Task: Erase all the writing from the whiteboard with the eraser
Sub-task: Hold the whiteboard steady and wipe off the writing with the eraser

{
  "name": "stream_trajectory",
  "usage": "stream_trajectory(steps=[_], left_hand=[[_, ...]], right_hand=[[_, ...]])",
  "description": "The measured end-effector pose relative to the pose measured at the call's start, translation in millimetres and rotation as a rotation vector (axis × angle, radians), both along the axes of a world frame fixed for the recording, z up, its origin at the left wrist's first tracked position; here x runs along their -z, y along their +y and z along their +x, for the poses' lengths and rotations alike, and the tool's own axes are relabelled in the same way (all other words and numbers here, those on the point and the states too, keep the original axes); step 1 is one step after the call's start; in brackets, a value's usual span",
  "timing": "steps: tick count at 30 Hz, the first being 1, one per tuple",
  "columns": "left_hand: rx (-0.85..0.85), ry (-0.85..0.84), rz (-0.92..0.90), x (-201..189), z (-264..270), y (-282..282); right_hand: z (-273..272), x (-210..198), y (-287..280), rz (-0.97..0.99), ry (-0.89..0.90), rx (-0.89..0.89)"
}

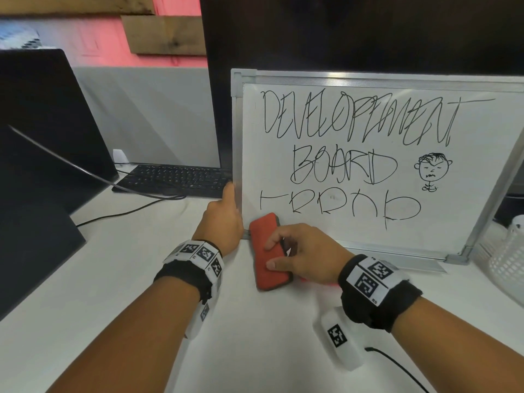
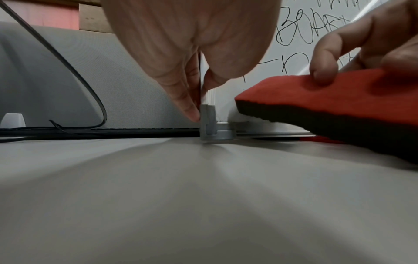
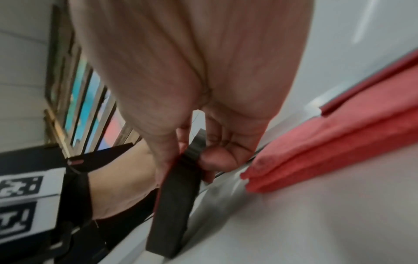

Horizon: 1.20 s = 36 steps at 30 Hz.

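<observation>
The whiteboard [image 1: 467,131] leans upright at the back of the desk. It carries black writing, a small doodle face and a half-wiped bottom row. My left hand [image 1: 224,217] pinches the board's left frame edge [image 2: 207,114] near the lower corner, thumb in front and fingers behind. My right hand [image 1: 306,251] grips the red eraser [image 1: 263,239] with its black underside, just in front of the board's lower left corner. From the left wrist, the eraser [image 2: 328,100] hangs tilted a little above the desk. The right wrist view shows fingers curled round the eraser's black edge [image 3: 174,205].
A folded red cloth [image 3: 328,142] lies on the desk along the board's bottom rail. A black keyboard [image 1: 175,180] and cables sit behind my left hand. A dark monitor [image 1: 340,29] stands behind the board, a dark screen [image 1: 42,123] at left, and a white basket [image 1: 507,259] at right.
</observation>
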<state>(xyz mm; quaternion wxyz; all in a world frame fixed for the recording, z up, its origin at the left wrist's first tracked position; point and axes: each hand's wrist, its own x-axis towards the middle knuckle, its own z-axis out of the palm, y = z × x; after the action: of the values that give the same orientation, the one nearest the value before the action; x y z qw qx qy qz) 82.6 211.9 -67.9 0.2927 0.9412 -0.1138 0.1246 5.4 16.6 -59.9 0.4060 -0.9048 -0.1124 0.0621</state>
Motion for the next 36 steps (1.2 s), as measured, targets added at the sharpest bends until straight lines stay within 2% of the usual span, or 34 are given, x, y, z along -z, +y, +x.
stream_trajectory(steps=[6,11,18,23,28,32,36], left_hand=[[0.004,0.004,0.005,0.5,0.8,0.5],[0.024,-0.010,-0.001,1.5,0.9,1.9],[0.037,-0.018,-0.009,1.0,0.8,2.2],[0.039,-0.014,-0.028,0.0,-1.6,1.6],[0.025,0.006,-0.017,0.1,-1.0,1.3],[0.023,0.003,-0.014,0.5,0.5,2.2],[0.029,-0.002,-0.017,1.2,-0.3,2.0]], right_hand=[[4.3,11.3,-1.1,0.144,0.034,0.048],[10.8,11.2,1.4,0.177,-0.047,0.066],[13.4,-1.7,-4.4,0.030,0.007,0.026],[17.1,-14.5,-1.5,0.127,-0.071,0.044],[14.5,-7.6,-2.1,0.034,-0.017,0.013],[17.7,-14.4,0.2,0.142,-0.050,0.029],[16.7,-14.7,1.0,0.042,0.002,-0.013]])
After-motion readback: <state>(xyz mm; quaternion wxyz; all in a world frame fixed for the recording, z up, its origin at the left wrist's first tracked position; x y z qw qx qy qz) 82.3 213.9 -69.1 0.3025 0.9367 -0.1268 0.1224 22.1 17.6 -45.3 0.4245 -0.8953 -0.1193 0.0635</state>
